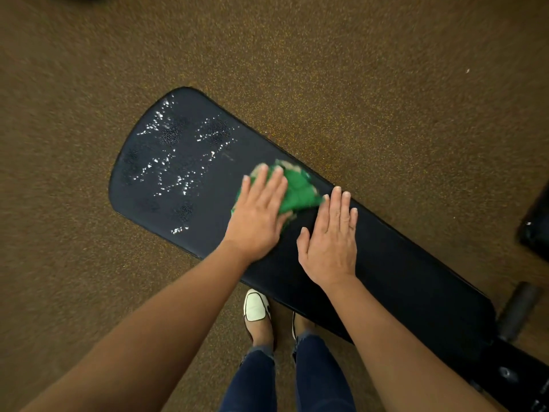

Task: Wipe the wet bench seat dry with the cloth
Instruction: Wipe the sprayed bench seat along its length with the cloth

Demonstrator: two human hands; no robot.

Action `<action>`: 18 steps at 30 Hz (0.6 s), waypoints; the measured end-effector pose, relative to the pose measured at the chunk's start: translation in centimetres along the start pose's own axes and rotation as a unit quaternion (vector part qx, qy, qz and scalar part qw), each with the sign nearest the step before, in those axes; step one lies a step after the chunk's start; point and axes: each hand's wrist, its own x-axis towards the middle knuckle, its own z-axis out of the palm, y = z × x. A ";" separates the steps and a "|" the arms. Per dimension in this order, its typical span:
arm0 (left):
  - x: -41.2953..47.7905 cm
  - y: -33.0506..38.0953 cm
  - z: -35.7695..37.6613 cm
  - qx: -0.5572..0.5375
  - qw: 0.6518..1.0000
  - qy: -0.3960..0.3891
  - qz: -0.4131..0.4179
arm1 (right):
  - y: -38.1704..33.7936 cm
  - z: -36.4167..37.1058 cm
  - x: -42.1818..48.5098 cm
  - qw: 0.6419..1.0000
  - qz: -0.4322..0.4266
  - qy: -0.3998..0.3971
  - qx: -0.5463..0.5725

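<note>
A long black padded bench seat (401, 278) runs from upper left to lower right. Its wide far end carries shiny water droplets (175, 162). A crumpled green cloth (300, 190) lies on the seat near the far edge. My left hand (258, 215) lies flat with its fingers pressing on the cloth's left part. My right hand (329, 242) rests flat on the bare seat just right of the cloth, fingers together, fingertips near the cloth's edge.
Brown speckled floor (326, 55) surrounds the bench. My feet in white and tan shoes (257, 307) and blue jeans stand beside the near edge. A black bench frame with a roller (517, 310) sits at lower right, and another dark object (537, 230) at the right edge.
</note>
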 end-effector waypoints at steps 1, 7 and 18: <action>-0.9 -0.5 -0.2 0.011 0.998 -0.021 0.063 | 0.0 0.0 0.0 1.000 -0.001 0.000 0.003; 1.5 -6.1 -1.5 0.034 0.998 0.016 -0.046 | 0.1 -0.1 -0.1 1.000 -0.007 -0.001 -0.007; -0.2 -3.2 -0.4 0.017 0.998 0.024 -0.056 | -0.1 -0.4 1.3 0.997 -0.073 0.003 -0.008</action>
